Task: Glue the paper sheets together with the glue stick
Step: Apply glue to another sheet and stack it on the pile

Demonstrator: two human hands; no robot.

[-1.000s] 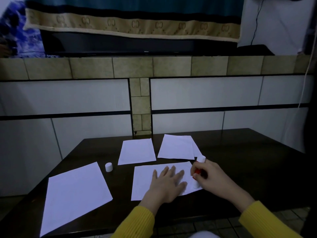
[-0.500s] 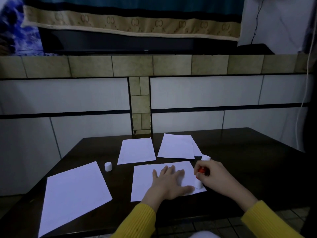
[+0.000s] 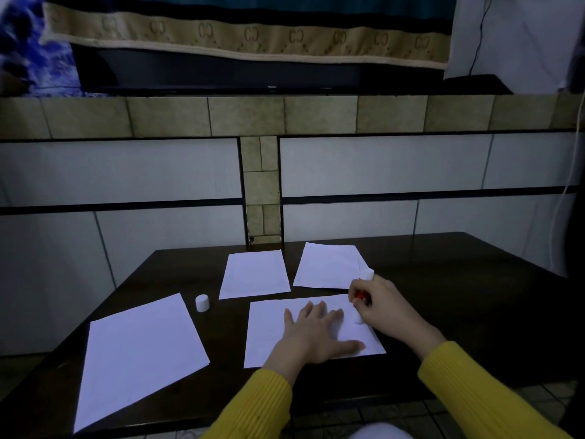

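Note:
A white paper sheet lies on the dark table in front of me. My left hand rests flat on it with fingers spread. My right hand grips a red and white glue stick, whose lower tip touches the sheet near its right edge. The stick's white cap stands alone to the left. Three more white sheets lie around: a large one at the left, one at the back middle, and one at the back right.
A tiled wall rises right behind the table's far edge. A patterned cloth hangs over a ledge above it. The table's near edge runs just below my yellow sleeves, with floor tiles beneath.
My right hand has slid the glue stick a short way to the right and up along the sheet's right edge. My left hand has stayed pressed on the sheet.

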